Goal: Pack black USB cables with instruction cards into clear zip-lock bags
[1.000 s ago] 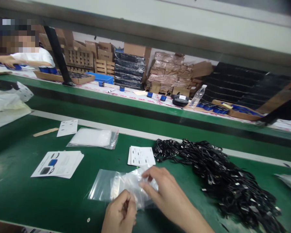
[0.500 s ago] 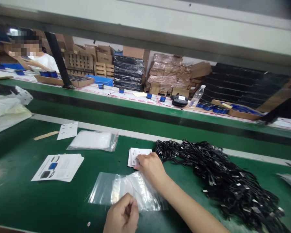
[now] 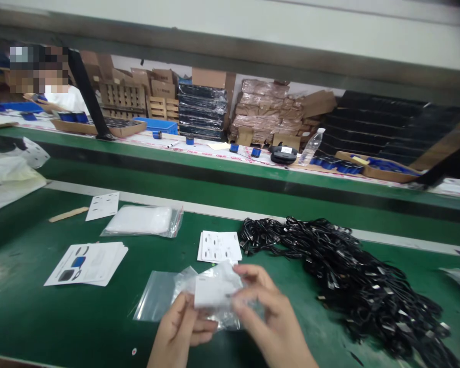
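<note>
A small white card (image 3: 210, 292) with faint print is held up between my two hands, over clear plastic bags (image 3: 157, 294) lying on the green table. My left hand (image 3: 182, 324) pinches the card's left edge, and its lower fingers lie against a bag. At the card's right edge, the thumb and fingers of my right hand (image 3: 270, 312) close on it, slightly blurred. Just beyond the hands sits a stack of printed white cards (image 3: 219, 246). Whether the held card is inside a bag or in front of it, I cannot tell.
A heap of black cables (image 3: 341, 266) covers the right side. To the left are printed leaflets (image 3: 86, 263), a filled zip bag (image 3: 141, 221), a loose card (image 3: 102, 206) and a tan strip (image 3: 68, 214). A bottle (image 3: 311, 147) stands on the far ledge; a person (image 3: 67, 99) sits beyond.
My right hand has come back from the card stack toward me with a white card. My left hand has moved to meet it and now grips the card too.
</note>
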Demonstrator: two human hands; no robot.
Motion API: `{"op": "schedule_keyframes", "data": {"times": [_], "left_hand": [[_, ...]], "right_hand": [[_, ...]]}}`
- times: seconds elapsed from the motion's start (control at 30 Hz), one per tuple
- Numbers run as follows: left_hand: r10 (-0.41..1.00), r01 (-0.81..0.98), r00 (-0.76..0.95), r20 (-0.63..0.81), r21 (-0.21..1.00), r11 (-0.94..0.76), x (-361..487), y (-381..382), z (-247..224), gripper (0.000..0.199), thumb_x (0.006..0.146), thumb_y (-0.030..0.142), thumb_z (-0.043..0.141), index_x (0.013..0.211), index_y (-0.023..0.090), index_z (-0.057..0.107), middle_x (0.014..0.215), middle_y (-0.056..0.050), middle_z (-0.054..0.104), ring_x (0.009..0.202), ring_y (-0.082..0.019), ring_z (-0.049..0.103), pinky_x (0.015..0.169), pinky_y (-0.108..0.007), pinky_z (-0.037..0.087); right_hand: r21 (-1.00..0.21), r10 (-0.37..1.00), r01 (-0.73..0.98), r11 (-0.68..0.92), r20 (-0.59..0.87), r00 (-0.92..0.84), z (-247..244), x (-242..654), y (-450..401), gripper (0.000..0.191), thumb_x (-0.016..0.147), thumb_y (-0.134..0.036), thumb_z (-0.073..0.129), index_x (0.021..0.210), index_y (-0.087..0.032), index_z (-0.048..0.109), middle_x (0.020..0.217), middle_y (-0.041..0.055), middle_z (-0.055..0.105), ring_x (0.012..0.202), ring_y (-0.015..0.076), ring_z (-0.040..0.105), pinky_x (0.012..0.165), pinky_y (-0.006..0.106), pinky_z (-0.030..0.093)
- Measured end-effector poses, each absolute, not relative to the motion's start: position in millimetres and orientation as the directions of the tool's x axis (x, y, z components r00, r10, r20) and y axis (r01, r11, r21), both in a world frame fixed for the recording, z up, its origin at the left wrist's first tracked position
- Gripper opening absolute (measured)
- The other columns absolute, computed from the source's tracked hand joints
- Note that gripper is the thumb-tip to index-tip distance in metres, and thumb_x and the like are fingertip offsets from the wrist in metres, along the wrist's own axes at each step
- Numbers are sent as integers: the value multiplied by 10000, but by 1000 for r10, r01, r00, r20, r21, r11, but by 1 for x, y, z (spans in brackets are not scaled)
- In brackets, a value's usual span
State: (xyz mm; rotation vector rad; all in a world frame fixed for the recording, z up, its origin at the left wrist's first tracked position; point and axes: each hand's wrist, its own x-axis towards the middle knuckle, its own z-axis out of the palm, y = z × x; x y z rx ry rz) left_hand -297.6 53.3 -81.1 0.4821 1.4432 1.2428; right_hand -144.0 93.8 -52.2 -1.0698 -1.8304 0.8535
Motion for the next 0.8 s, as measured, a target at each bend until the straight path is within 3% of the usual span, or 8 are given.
{"op": "schedule_keyframes", "data": {"times": [0.13,0.23,0.3,0.43,0.53,0.67,0.73,0.8], "left_hand": [[750,-397,-321,-578,801,448,-299,54,-82,529,692,605,609,1069,233,585,692,10,716,605,-193,687,485,-255,540],[723,-405,-340,-601,788,465,-302,51,-86,550,736,567,571,1156,216,530,879,-56,715,720,-233,694,492,-280,539],[728,-366,-359,-585,805,467,-304,49,-85,526,719,550,589,1112,203,542,1025,-84,676,809,-246,677,509,-275,534],[830,22,-468,-305,934,355,-304,45,-77,342,761,545,527,857,219,572,802,0,661,677,-168,610,549,-216,482],[859,368,-513,3,904,217,-303,44,-75,310,857,494,393,708,239,488,537,65,533,497,-124,520,471,-180,418],[862,624,-456,222,770,132,-306,47,-83,298,889,405,351,643,249,415,457,80,483,393,-107,489,399,-165,376],[866,647,-434,250,755,106,-307,49,-87,293,887,383,357,630,251,401,440,84,467,374,-103,482,386,-161,369],[872,669,-404,277,739,76,-307,49,-89,288,889,362,362,628,248,405,440,85,472,370,-99,488,384,-155,371]], "right_hand": [[-945,942,182,272,223,-252,-89,-146,57,147,804,-310,595,728,-196,648,1305,146,488,1145,277,525,944,416,418],[-956,957,181,232,191,-220,-106,-152,52,190,812,-312,534,663,-196,543,942,111,621,835,210,621,717,301,501],[-940,961,243,238,192,-200,-108,-155,54,226,808,-299,514,616,-209,439,671,17,544,593,145,543,543,226,438],[-941,978,283,186,149,-146,-111,-160,51,263,819,-322,510,621,-215,374,490,-75,371,438,91,396,473,206,332],[-986,989,118,120,108,-103,-118,-170,44,147,820,-359,531,828,-219,487,535,-63,473,438,98,447,470,207,360],[-971,1000,-237,-18,-14,-17,-124,-185,35,693,685,-393,684,1258,-249,322,746,-3,612,536,143,579,504,234,447],[-948,991,-297,-118,-94,-93,-122,-187,34,623,631,-381,715,1177,-220,461,739,21,646,558,162,608,516,247,464],[-953,965,-214,-213,-172,-196,-117,-183,36,333,638,-340,687,923,-178,625,643,25,652,520,162,609,494,238,457]]}}
